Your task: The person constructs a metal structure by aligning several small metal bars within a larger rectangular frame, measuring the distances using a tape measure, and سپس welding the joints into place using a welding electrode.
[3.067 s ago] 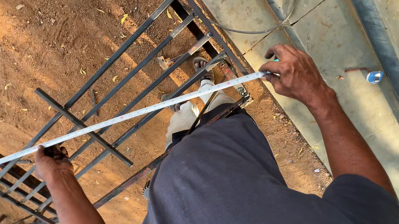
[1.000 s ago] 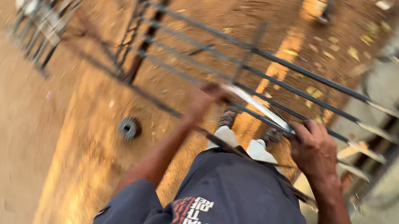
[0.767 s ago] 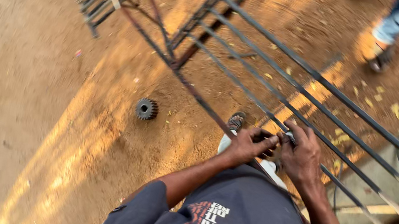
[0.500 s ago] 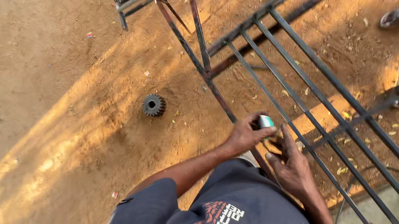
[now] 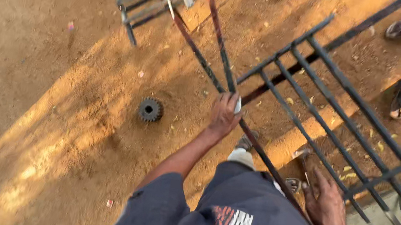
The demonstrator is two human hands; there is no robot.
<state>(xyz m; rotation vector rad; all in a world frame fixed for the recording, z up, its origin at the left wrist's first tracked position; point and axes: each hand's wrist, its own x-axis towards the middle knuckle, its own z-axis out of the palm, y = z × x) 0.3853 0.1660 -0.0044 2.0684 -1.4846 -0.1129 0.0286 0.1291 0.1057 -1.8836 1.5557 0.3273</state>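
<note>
Carefully: your left hand (image 5: pixel 223 115) has its grip closed round a small pale object, resting on the rusty bar (image 5: pixel 227 87) running toward twelve o'clock. Your right hand (image 5: pixel 326 205) lies open on the grille (image 5: pixel 351 128); fingers could get pinched if it shifts.

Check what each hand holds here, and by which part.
The left hand grips a small pale object against a thin rusty metal bar; where exactly it holds cannot be told. The right hand is open, holding nothing.
</note>
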